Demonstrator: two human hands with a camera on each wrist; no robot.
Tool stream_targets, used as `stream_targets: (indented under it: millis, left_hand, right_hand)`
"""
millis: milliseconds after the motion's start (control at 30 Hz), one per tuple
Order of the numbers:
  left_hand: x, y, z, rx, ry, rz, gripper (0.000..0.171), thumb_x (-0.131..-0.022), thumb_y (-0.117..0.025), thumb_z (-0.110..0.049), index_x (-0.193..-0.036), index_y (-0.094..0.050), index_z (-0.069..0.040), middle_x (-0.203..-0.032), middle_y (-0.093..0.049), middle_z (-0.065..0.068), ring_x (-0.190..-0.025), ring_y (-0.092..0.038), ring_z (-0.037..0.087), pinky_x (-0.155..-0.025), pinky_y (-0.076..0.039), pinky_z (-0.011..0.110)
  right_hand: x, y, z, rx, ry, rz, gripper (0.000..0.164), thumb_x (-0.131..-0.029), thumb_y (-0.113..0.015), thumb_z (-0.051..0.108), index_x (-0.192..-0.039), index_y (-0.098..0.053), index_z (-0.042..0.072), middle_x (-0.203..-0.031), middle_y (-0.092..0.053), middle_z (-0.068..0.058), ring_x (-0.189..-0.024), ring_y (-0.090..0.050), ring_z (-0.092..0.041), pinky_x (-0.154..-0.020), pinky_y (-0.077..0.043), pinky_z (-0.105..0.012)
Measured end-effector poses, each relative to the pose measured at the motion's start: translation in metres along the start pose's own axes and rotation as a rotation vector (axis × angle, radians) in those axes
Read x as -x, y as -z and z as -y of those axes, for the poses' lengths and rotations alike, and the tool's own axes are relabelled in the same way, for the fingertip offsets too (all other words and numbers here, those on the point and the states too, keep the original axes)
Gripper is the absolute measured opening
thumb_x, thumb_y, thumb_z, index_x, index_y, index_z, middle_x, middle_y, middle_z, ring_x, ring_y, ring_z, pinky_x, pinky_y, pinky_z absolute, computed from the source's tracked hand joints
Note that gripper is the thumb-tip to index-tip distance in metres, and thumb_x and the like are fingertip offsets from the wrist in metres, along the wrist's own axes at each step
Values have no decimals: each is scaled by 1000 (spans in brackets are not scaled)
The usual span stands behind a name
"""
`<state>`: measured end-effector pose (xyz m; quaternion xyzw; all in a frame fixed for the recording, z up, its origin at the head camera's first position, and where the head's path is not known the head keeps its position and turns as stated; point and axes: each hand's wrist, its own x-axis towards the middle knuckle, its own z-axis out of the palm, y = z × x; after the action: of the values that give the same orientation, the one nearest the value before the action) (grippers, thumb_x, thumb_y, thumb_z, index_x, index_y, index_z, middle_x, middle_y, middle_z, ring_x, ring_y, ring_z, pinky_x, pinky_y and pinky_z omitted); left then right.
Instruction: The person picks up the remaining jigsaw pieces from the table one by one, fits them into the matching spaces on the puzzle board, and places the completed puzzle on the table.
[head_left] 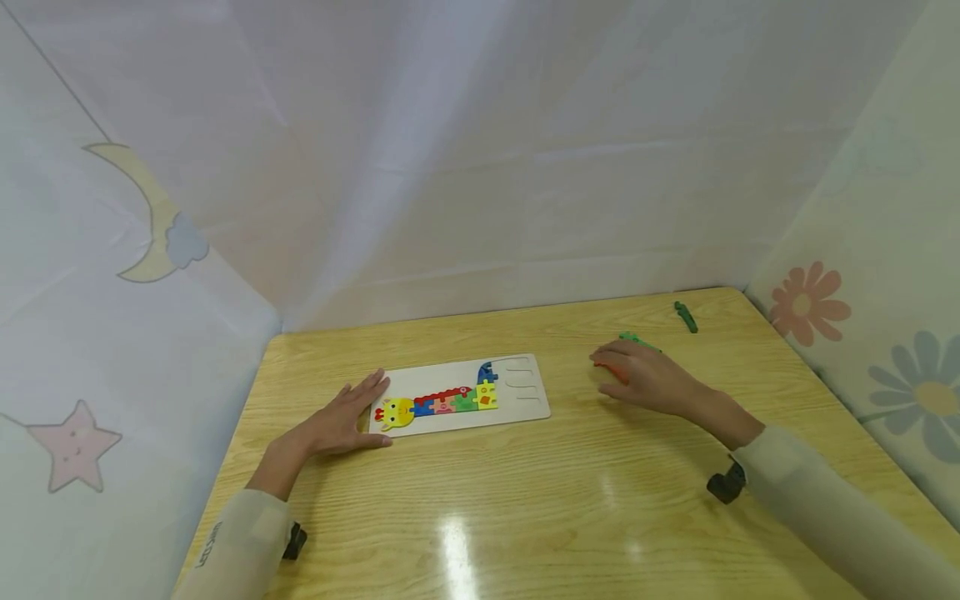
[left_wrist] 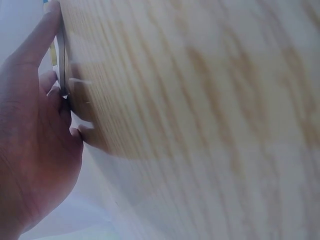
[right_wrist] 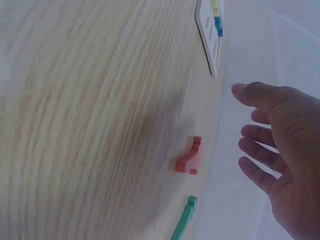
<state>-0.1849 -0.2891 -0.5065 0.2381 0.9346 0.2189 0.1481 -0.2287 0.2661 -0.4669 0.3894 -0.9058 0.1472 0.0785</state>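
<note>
A pale wooden puzzle board [head_left: 431, 379] lies on the table with a giraffe partly assembled in it. The yellow head [head_left: 397, 413] is at the left, and coloured body pieces run rightward to a blue piece [head_left: 486, 373]. Outlined slots at the board's right end hold no pieces. My left hand [head_left: 337, 423] rests around the board's left end, fingers extended and thumb along the near edge. Above a red puzzle piece [right_wrist: 189, 160] hovers my right hand [right_wrist: 295, 150], its fingers slightly bent and apart from the piece. A green piece [right_wrist: 184, 220] lies beside the red one.
A dark green piece [head_left: 686, 317] lies near the table's far right corner. Pale printed cloth [head_left: 450, 208] hangs behind the wooden table [head_left: 480, 492] and at both sides. Each wrist wears a small black camera.
</note>
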Motion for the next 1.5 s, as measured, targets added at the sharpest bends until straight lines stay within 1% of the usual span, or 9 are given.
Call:
stream_targets:
  millis: [100,267,500,733,1100,1333,1500]
  left_hand:
    - [0,0,0,6,7,5,109,-94,-76,-54,-169,-17,-3,-178,-7,18,-161,-13,46,-129,-4,65]
    - [0,0,-1,20,7,7,109,-94,-77,-52,-169,-17,-3,-177,-7,19,-161,-12,46,-129,-3,66]
    - [-1,0,0,27,-1,5,108,-94,-77,-51,-169,-17,-2,-177,-7,20,-162,-12,45,-129,-1,66]
    - [-1,-2,3,29,5,8,108,-94,-77,-52,-169,-16,-3,-178,-6,19,-162,-11,45,-129,0,66]
    - [-3,-1,3,21,-8,5,108,-95,-77,-50,-169,-15,-2,-177,-6,20,-162,-10,44,-128,0,67]
    - [-4,-2,3,36,-11,9,108,-95,-77,-49,-169,-15,-2,-177,-5,20,-162,-9,44,-128,-1,67]
    - [-4,-3,4,39,-10,3,108,-95,-77,-50,-169,-15,-2,-177,-5,19,-163,-9,43,-128,1,67]
  right_hand:
    - [4,2,-2,9,12,-24,44,-86,-89,15,-124,-74,0,-125,-71,-17,-114,-68,-36,-89,-61,-52]
    - [10,4,-7,35,58,-81,48,-80,-93,15,-122,-75,0,-118,-73,-16,-108,-70,-35,-82,-62,-51]
    - [21,5,-15,66,78,-121,49,-76,-96,17,-115,-75,-4,-116,-72,-18,-103,-72,-35,-77,-63,-47]
    - [31,10,-17,81,52,-115,53,-76,-96,17,-120,-74,-5,-118,-72,-20,-105,-71,-38,-78,-63,-50]
    - [49,18,-28,101,32,-114,57,-74,-97,18,-122,-74,-4,-115,-72,-19,-102,-71,-36,-77,-63,-50]
    - [59,21,-31,98,34,-118,55,-74,-97,16,-120,-75,-4,-112,-72,-17,-99,-71,-34,-74,-63,-48]
    - [66,24,-32,98,16,-106,53,-75,-96,17,-120,-75,-2,-112,-72,-15,-99,-71,-32,-75,-63,-47]
